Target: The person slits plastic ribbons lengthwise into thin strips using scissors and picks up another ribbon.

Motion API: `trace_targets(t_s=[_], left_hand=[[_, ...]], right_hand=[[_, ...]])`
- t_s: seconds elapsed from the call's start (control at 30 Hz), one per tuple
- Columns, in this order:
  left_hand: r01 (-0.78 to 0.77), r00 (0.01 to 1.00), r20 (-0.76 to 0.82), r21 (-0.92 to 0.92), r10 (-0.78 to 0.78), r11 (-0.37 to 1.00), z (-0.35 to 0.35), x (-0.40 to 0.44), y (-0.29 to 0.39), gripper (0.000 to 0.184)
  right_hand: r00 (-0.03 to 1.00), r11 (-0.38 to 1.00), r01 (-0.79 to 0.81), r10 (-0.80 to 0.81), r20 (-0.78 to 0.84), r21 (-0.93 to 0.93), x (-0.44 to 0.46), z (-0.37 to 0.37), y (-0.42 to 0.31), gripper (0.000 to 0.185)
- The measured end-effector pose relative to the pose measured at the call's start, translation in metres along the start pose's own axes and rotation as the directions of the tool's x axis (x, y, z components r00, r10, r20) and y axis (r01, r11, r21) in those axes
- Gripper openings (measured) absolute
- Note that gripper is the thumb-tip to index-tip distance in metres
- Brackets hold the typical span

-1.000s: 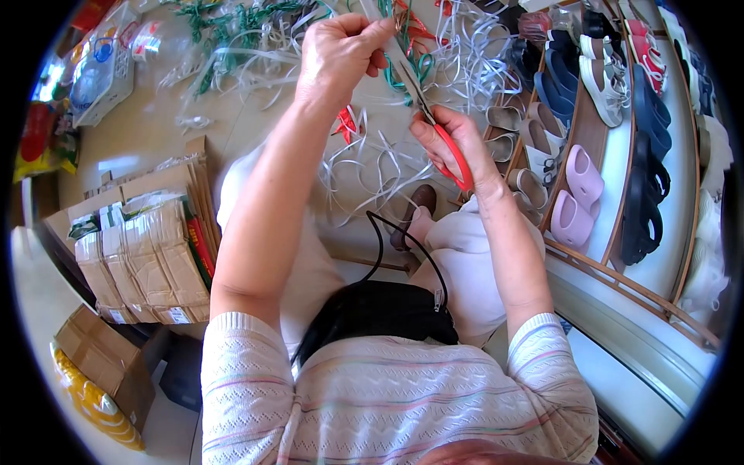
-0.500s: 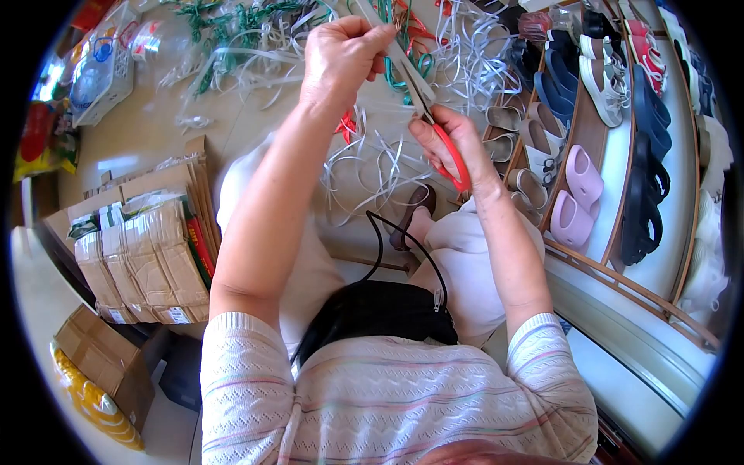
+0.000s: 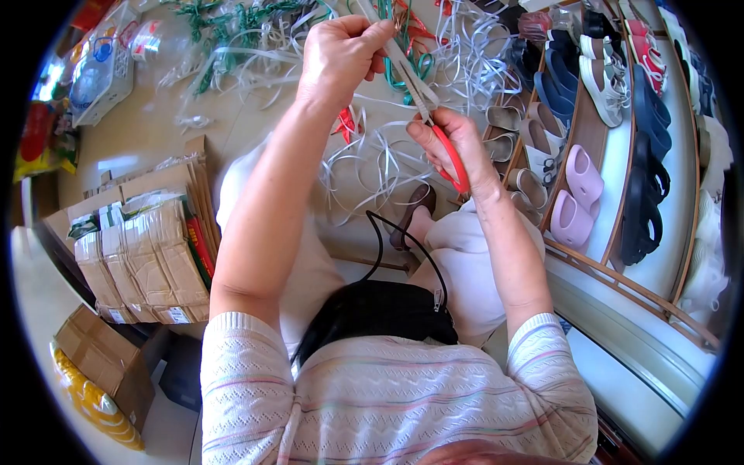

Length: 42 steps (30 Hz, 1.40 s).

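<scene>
My left hand [image 3: 343, 58] pinches a flat white plastic strap [image 3: 401, 60] between thumb and fingers, high in front of me. The strap slants down to the right toward my right hand [image 3: 452, 147]. That hand is closed around the red handles of a pair of scissors [image 3: 447, 157]. The scissor blades point up and left and lie along the strap, which they partly overlap. Whether the strap is between the blades I cannot make out. Below the hands, loose white strips [image 3: 384, 167] lie in curls on the floor, with a red scrap [image 3: 346, 122] near them.
Green and white straps [image 3: 232, 50] lie tangled on the floor ahead. A rack of shoes, with pink slippers [image 3: 578, 194], stands at my right. Flattened cardboard [image 3: 139, 267] is stacked at my left, beyond it a white basket [image 3: 101, 81]. A black bag [image 3: 376, 314] rests on my lap.
The scissor blades have closed up somewhat along the strap, and the right thumb has shifted slightly. The left hand has barely moved.
</scene>
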<state>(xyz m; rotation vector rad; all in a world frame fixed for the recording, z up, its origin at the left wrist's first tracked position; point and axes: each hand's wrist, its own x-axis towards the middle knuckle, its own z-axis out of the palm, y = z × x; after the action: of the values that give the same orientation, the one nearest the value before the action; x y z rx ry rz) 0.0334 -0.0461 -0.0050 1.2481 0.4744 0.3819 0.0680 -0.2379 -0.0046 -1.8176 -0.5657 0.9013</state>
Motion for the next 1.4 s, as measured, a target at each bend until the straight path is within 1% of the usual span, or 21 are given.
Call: trace_targets(t_s=[0.03, 0.1, 0.2, 0.23, 0.3, 0.33, 0.43, 0.5, 0.6, 0.63, 0.73, 0.83, 0.93, 1.0, 1.1, 1.13, 1.23, 1.4], left_hand=[[-0.066, 0.997, -0.022, 0.129, 0.070, 0.989, -0.001, 0.001, 0.000, 0.020], [-0.182, 0.976, -0.038, 0.383, 0.212, 0.906, -0.002, 0.002, 0.001, 0.022], [-0.254, 0.954, -0.060, 0.360, 0.293, 0.898, -0.004, 0.001, 0.006, 0.022], [-0.257, 0.950, -0.050, 0.434, 0.308, 0.863, -0.001, -0.002, 0.010, 0.022], [-0.226, 0.967, -0.015, 0.401, 0.253, 0.888, 0.000, -0.003, 0.008, 0.022], [-0.211, 0.974, 0.006, 0.384, 0.226, 0.899, 0.001, -0.002, 0.007, 0.022], [-0.200, 0.976, -0.014, 0.319, 0.216, 0.926, 0.000, -0.001, 0.008, 0.023], [-0.204, 0.975, -0.020, 0.318, 0.221, 0.926, 0.000, -0.001, 0.009, 0.023], [-0.186, 0.979, -0.017, 0.326, 0.202, 0.927, 0.001, -0.002, 0.010, 0.023], [-0.177, 0.981, -0.013, 0.331, 0.192, 0.927, 0.001, -0.002, 0.010, 0.023], [-0.177, 0.984, 0.018, 0.225, 0.177, 0.958, -0.002, 0.000, 0.008, 0.023], [-0.152, 0.988, 0.011, 0.204, 0.153, 0.967, -0.002, 0.001, 0.004, 0.023], [-0.160, 0.987, 0.014, 0.285, 0.163, 0.945, -0.001, 0.000, 0.002, 0.022], [-0.181, 0.982, 0.004, 0.282, 0.188, 0.942, -0.001, -0.001, 0.004, 0.022], [-0.203, 0.978, 0.010, 0.277, 0.209, 0.939, 0.000, 0.000, 0.003, 0.022], [-0.209, 0.977, 0.015, 0.275, 0.213, 0.938, 0.001, 0.000, 0.003, 0.022], [-0.168, 0.986, 0.049, 0.235, 0.161, 0.957, 0.005, -0.002, 0.000, 0.022], [-0.052, 0.998, 0.039, 0.126, 0.048, 0.991, 0.008, -0.006, -0.001, 0.023]], right_hand=[[0.998, 0.998, -0.056, 0.056, 0.019, 0.015, 0.000, -0.001, 0.000, 0.026], [0.984, 0.985, -0.168, 0.165, 0.059, 0.043, -0.001, -0.005, -0.003, 0.025], [0.975, 0.965, -0.220, 0.218, 0.034, 0.139, -0.007, -0.006, -0.012, 0.025], [0.981, 0.969, -0.195, 0.191, 0.038, 0.151, -0.007, -0.006, -0.015, 0.025], [0.989, 0.974, -0.145, 0.140, 0.040, 0.177, -0.008, -0.008, -0.018, 0.025], [0.990, 0.977, -0.140, 0.134, 0.047, 0.161, -0.008, -0.009, -0.017, 0.025], [0.990, 0.984, -0.124, 0.115, 0.079, 0.128, -0.007, -0.012, -0.016, 0.025], [0.989, 0.984, -0.118, 0.104, 0.105, 0.130, -0.008, -0.013, -0.015, 0.026], [0.980, 0.980, -0.164, 0.150, 0.129, 0.110, -0.009, -0.013, -0.016, 0.028], [0.979, 0.976, -0.171, 0.154, 0.134, 0.131, -0.009, -0.013, -0.014, 0.029], [0.976, 0.967, -0.188, 0.165, 0.144, 0.171, -0.008, -0.014, -0.011, 0.029], [0.973, 0.966, -0.198, 0.173, 0.151, 0.166, -0.007, -0.013, -0.010, 0.029], [0.969, 0.966, -0.202, 0.173, 0.174, 0.161, -0.006, -0.014, -0.008, 0.029], [0.968, 0.965, -0.200, 0.167, 0.187, 0.170, -0.006, -0.016, -0.007, 0.029], [0.968, 0.978, -0.180, 0.156, 0.195, 0.110, -0.005, -0.016, -0.006, 0.030], [0.970, 0.976, -0.182, 0.158, 0.186, 0.119, -0.005, -0.016, -0.006, 0.030], [0.973, 0.974, -0.188, 0.166, 0.162, 0.128, -0.005, -0.016, -0.007, 0.031], [0.972, 0.976, -0.191, 0.174, 0.155, 0.101, -0.002, -0.014, -0.005, 0.030]])
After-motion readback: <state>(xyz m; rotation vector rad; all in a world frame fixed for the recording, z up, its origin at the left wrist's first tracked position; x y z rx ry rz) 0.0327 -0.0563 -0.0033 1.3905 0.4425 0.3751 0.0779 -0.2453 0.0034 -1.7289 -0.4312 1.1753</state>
